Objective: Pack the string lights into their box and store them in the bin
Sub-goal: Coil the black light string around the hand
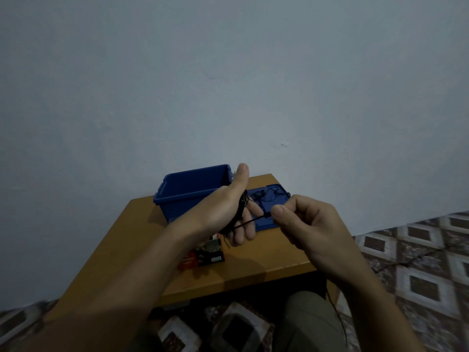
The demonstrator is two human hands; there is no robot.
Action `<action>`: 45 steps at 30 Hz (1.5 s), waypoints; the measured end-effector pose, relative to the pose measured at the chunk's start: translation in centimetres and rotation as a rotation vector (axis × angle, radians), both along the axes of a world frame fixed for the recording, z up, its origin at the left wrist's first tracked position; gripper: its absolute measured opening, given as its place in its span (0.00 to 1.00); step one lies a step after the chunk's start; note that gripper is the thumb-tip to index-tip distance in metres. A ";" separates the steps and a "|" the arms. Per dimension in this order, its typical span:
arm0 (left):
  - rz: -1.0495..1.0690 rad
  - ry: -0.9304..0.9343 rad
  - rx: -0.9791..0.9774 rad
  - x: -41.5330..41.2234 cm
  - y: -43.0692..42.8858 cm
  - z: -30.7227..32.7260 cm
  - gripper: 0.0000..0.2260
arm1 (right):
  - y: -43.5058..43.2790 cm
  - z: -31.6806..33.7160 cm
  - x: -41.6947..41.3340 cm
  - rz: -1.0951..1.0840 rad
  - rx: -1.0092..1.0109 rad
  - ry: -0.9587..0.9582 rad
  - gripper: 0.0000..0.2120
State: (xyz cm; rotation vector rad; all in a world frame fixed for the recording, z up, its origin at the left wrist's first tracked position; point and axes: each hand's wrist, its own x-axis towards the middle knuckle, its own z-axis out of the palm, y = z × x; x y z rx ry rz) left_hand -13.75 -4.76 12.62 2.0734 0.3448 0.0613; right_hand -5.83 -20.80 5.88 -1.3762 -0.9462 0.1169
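1. Winding is the step I judge to be in hand. The string lights (240, 212), a thin black wire, sit as a dark coil looped round the left hand (223, 209), between its raised thumb and its lightly bent fingers.
2. The right hand (304, 224) is just beside the left, and its thumb and forefinger pinch the taut strand that runs out from the coil. So both hands are clamped on the same wire, close together but not touching.
3. A loose tail of wire (336, 316) hangs down past the table edge by my knee, and more of it lies in small loops on the blue lid (275, 223). From that I judge the coil only partly done.
4. The box (203, 256), a small red and dark carton, lies on the wooden table (253, 265) just below the left hand. I cannot tell whether its flap is open.
5. The blue bin (193, 189) stands open at the back of the table against the wall, with the lid lying flat to its right.
6. The next move calls for another turn round the left palm, drawing the slack in evenly so the loops on the lid do not snag. The bundle must stay tight enough to fit the carton.
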 end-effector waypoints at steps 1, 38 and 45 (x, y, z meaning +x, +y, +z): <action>-0.010 0.029 -0.007 0.0 0.0 0.0 0.44 | -0.1 0.2 0.0 0.034 0.033 0.031 0.13; -0.542 -0.249 -1.121 -1.1 0.4 -2.7 0.39 | 1.7 -0.5 -1.6 0.090 -0.165 -0.019 0.10; -0.333 -0.389 -1.084 -1.5 0.0 -1.7 0.40 | 1.7 -0.5 -1.6 0.098 -0.314 -0.054 0.05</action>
